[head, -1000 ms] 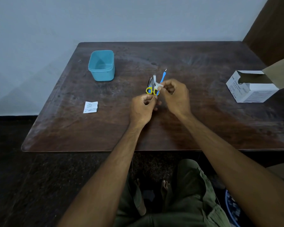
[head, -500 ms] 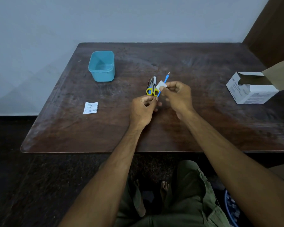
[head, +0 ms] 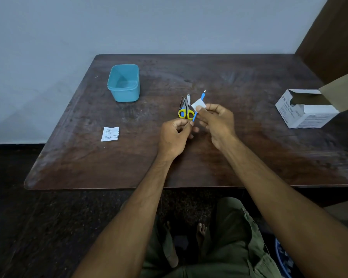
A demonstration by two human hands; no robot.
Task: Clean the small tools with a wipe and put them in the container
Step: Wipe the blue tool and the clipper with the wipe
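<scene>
Item 1. Dark wooden table (head: 249,157), worn and glossy, filling the middle of the head view; all items below lie on it or are held over it.

Item 2. White cardboard box (head: 307,111), open at the top with its brown flap raised, at 3 o'clock from the table's centre, near the right edge.

Item 3. Teal plastic container (head: 124,84), open, upright, nothing visible inside, at 10 o'clock from the hands and well apart from them.

Item 4. Right hand (head: 217,123), fingers curled, thumb and forefinger pinching the white wipe (head: 198,104) against the shaft of the blue tool.

Item 5. Left hand (head: 174,137), at 8 o'clock from the right hand and just beside it, fingertips closed together on the lower end of the blue tool.

Item 6. Torn white sachet (head: 110,134), printed, lying flat at 9 o'clock from the left hand, near the table's left edge.

Item 7. Small scissors (head: 184,109), yellow handles, blades closed and pointing to 12 o'clock, lying on the table just beyond the left hand's fingertips, with another small metal tool beside its blades that is too small to identify.

Item 8. Blue tool (head: 201,97), thin, with a metal tip, held slanting toward 1 o'clock, its tip clear of the wipe.
</scene>
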